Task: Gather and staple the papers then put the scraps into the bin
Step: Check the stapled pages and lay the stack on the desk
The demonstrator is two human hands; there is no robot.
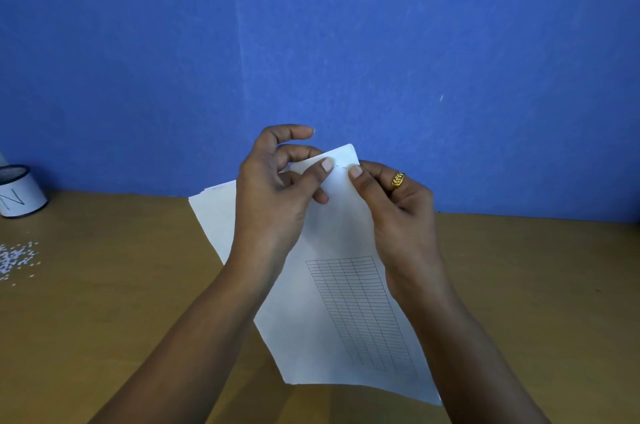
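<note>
A stack of white papers (332, 302), the top sheet printed with a ruled grid, is lifted off the wooden table and tilted up toward me. My left hand (273, 191) and my right hand (391, 202) pinch its upper corner from either side, thumbs on the front face. A small staple shows in the paper between the two thumbs. White paper scraps (15, 259) lie scattered on the table at the far left. The bin (17, 191), a small white cylinder with a dark mesh rim, stands behind them. No stapler is in view.
The wooden table (121, 285) runs across the lower half of the view, with a blue wall (311, 43) close behind it. A gold ring sits on a finger of my right hand.
</note>
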